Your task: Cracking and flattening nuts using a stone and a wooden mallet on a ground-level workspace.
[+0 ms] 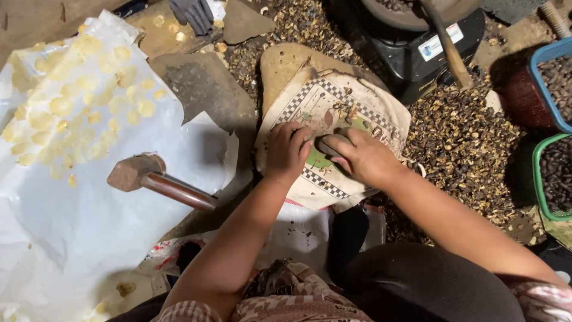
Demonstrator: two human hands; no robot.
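My left hand (287, 150) and my right hand (358, 156) meet over a patterned cloth (333, 107) with a checkered border, spread on a flat rounded stone (286, 62). My right hand grips a dark oval stone (329, 145) pressed on the cloth. My left hand rests with curled fingers beside it, touching the cloth; what lies under those fingers is hidden. Small dark bits lie scattered on the cloth.
A hammer (156, 177) lies on white plastic sheeting (89, 197) at the left, with several flattened yellow pieces (71, 113) spread on it. Dark husks (465, 143) cover the ground at right. Blue (551, 77) and green (551, 179) baskets hold dark seeds. A black machine (429, 48) stands behind.
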